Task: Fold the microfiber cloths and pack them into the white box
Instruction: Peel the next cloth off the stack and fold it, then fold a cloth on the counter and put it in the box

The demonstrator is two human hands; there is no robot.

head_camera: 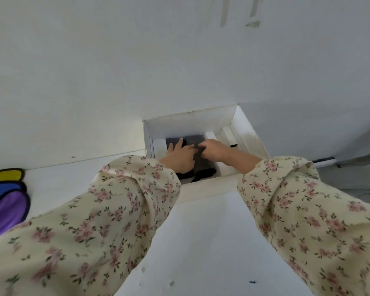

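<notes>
The left sleeve (115, 210) and right sleeve (308, 210), both cream and sprigged with pink blossoms and dark green leaves, are filling the lower frame. At centre, a white box (190, 124) is showing a dark grey microfiber cloth (193, 138) above a black cloth (204, 175). At the left edge, a mat (4, 199) is flashing yellow, blue and purple panels outlined in black against the white tabletop (201, 242). A white wall (115, 60) is spreading across the top, and grey floor (350, 180) is showing at right.

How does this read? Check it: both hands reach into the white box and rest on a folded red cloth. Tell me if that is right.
Only the colour is wrong. The head view shows the left hand and right hand reaching into the white box and resting on a folded dark grey cloth, not red.
</notes>
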